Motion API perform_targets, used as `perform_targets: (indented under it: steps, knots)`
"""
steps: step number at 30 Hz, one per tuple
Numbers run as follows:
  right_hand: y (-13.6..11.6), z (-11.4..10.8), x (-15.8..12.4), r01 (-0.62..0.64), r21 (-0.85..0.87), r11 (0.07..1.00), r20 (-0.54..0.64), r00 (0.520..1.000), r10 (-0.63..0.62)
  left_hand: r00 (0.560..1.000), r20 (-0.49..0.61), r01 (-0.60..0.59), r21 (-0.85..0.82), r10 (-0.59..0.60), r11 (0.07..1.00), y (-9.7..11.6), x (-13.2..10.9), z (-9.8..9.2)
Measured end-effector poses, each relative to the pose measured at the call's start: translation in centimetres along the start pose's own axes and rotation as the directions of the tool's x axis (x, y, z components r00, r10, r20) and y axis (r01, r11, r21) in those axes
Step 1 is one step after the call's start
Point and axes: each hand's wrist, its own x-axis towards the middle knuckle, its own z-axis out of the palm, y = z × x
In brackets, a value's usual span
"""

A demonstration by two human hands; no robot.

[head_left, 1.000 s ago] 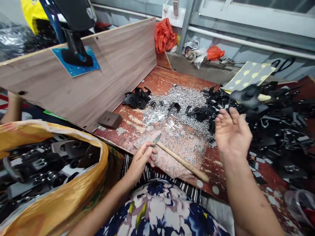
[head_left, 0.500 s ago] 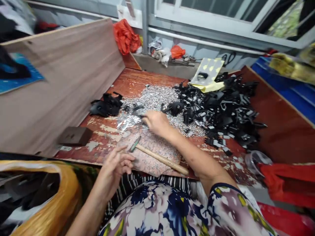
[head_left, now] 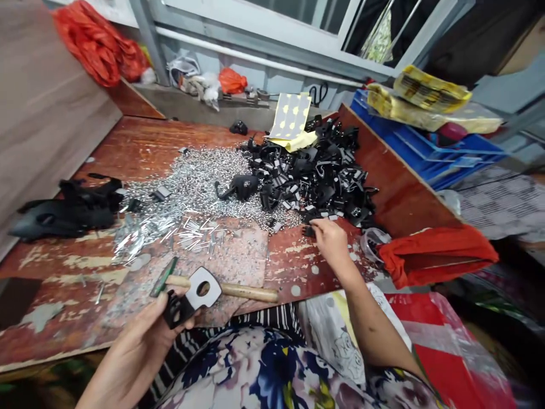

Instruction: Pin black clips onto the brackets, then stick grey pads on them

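Note:
My left hand (head_left: 149, 329) is closed on a black plastic part with a flat silver-grey plate (head_left: 203, 287) that has a round hole. It is held over a hammer (head_left: 251, 292) with a green head and wooden handle, which lies on a speckled stone slab (head_left: 244, 255). Off to the right, my right hand (head_left: 332, 241) pinches a small black piece (head_left: 308, 230) at the front edge of a heap of black plastic parts (head_left: 315, 165). Loose metal pins (head_left: 198, 234) are scattered behind the slab, with a spread of small shiny metal pieces (head_left: 204, 170) beyond them.
Larger black parts (head_left: 68, 210) lie on the left of the red worn table (head_left: 140, 133). Wooden side boards (head_left: 395, 182) border it. A clear plastic cup (head_left: 372, 241) and a red cloth bag (head_left: 434, 255) are at the right. A spotted card (head_left: 292, 116) rests on the heap.
My right hand has moved right from the metal pieces to the black heap. My left hand now holds the plated black part. The view has swung right.

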Motion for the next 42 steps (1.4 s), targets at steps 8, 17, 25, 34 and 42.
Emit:
perform_targets:
  steps: [8, 17, 25, 34, 42]
  knots:
    - [2.9, 0.8, -0.2, 0.029, -0.158, 0.987, 0.150, 0.989, -0.005, 0.999, 0.019, 0.033, 0.073, -0.035, 0.997, -0.1, -0.2, 1.8]
    - [-0.2, 0.9, 0.7, 0.057, 0.341, 0.939, -0.027, 0.998, -0.050, 1.000, -0.007, 0.000, 0.103, 0.001, 0.995, 0.2, -0.5, 0.3]
    - [-2.4, 2.0, 1.2, 0.009, 0.439, 0.898, 0.205, 0.973, -0.110, 0.999, -0.035, 0.031, 0.050, -0.030, 0.998, 0.2, -1.0, -0.1]
    - [-4.2, 1.2, -1.2, 0.088, 0.106, 0.991, 0.218, 0.970, -0.109, 0.999, -0.049, 0.015, 0.054, -0.012, 0.998, 0.4, -0.8, 0.1]
    - [-8.8, 4.3, -4.6, 0.109, -0.214, 0.971, 0.244, 0.968, -0.055, 0.992, -0.090, 0.096, 0.144, -0.084, 0.985, -1.4, -0.7, -0.3]
